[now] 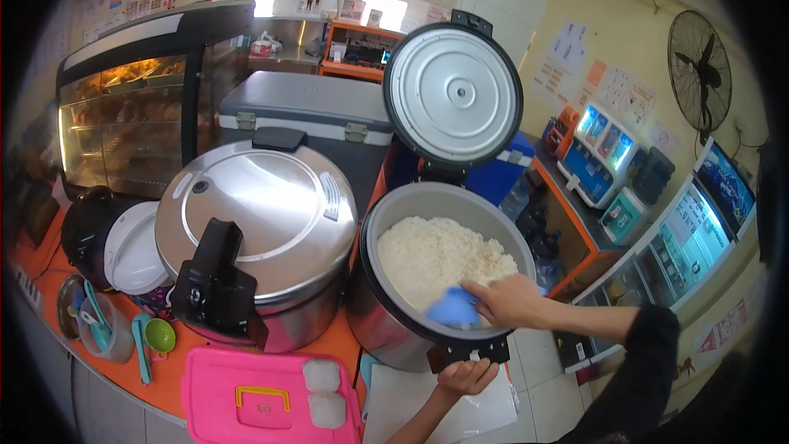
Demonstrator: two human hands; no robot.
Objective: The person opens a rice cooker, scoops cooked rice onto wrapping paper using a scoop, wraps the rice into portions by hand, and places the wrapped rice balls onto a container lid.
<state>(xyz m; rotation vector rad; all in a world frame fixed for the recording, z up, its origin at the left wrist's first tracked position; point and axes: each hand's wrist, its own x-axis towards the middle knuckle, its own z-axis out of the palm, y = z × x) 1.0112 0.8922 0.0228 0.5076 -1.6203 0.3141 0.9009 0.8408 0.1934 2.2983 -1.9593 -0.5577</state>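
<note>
One light-blue, rounded plastic scoop (454, 307) pinched at its edge by the right grip (483, 299), low inside the grey-walled inner pot (448, 197) of a large round silver-and-black rice cooker (382, 325), at the near side of the heaped white cooked rice (440, 253). Left grip (468, 376) with fingers curled just below the black front latch (468, 353); impossible to tell whether closed on anything. Round silver metal lid (454, 92) raised at the back. To the left, on the orange surface (174, 370), a second large cooker (263, 214) under its lowered, shiny steel top. In front of that, a bright pink rectangular plastic box (215, 374) with a yellow handle (263, 390), bearing two small whitish packets (321, 376). Farther left, a translucent plastic tub (120, 349) of teal utensils (100, 312) near a small lime-green cup (159, 335).
</note>
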